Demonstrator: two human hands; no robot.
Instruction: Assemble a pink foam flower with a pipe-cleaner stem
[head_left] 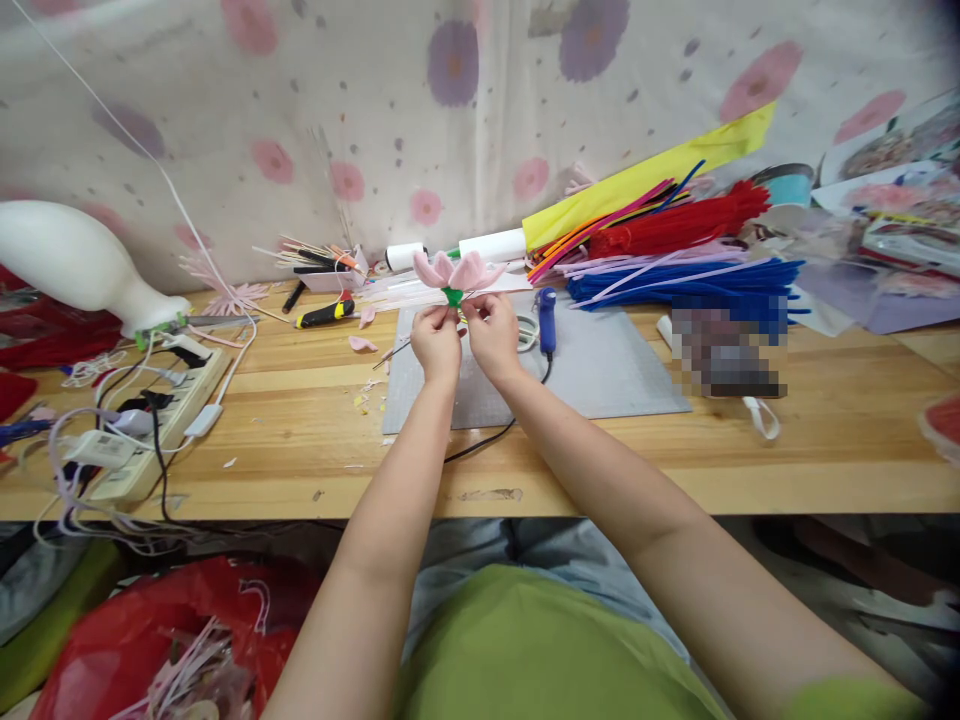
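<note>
A handmade pink flower (459, 270) with a green base is held upright above the grey mat (600, 370). My left hand (437, 343) is closed around the stem below the green part. The fingers of my right hand (493, 335) pinch close beside the base, on the right; what exactly lies between their tips is too small to make out. A thin dark wire sticks out to the left of my left hand. Behind my right hand, a blue glue gun (548, 318) rests on the mat with its black cord trailing toward me.
Loose pink petals (363, 344) and a yellow-black utility knife (325, 314) lie left of the mat. Bundles of blue pipe cleaners (682, 285) and red ones (675, 225) lie at the back right. A power strip (165, 420) with tangled cables occupies the left side.
</note>
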